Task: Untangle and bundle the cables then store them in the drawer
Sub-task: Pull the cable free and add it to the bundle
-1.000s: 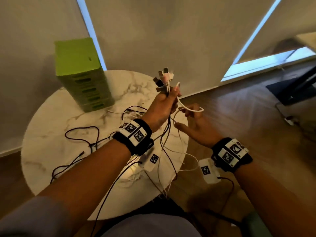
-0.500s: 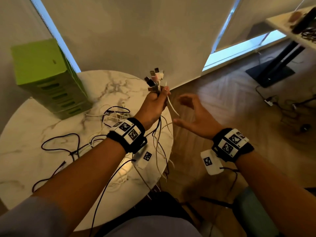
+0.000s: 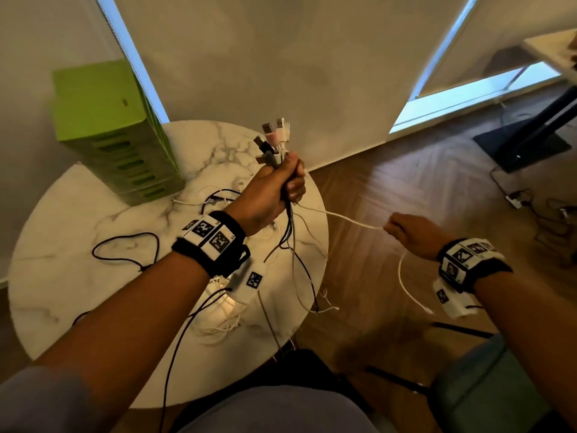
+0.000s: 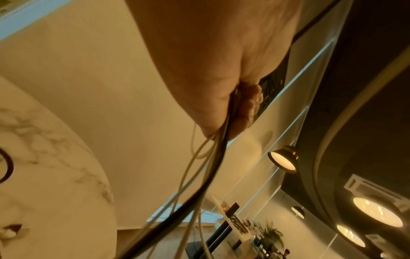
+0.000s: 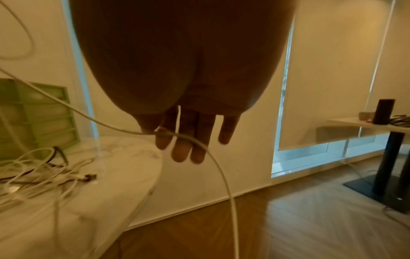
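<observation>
**Drawing one white cable free of the bunch**

My left hand [image 3: 274,189] is raised above the round marble tabletop [image 3: 62,276], fingers curled tight round a bunch of cables [image 3: 290,242] just below their plugs [image 3: 272,139], which stick up from my fist. The loose lengths hang down and trail over the tabletop edge. My right hand [image 3: 412,234], out to the side over the wooden floor, pinches a single white cable [image 3: 346,218] stretched from the fist; its tail droops below. I judge the step goes best with a slow, steady pull, my left grip firm on the plugs, pausing wherever the strand snags. The green drawer unit [image 3: 115,132] stands at the tabletop's far side, drawers closed.
</observation>
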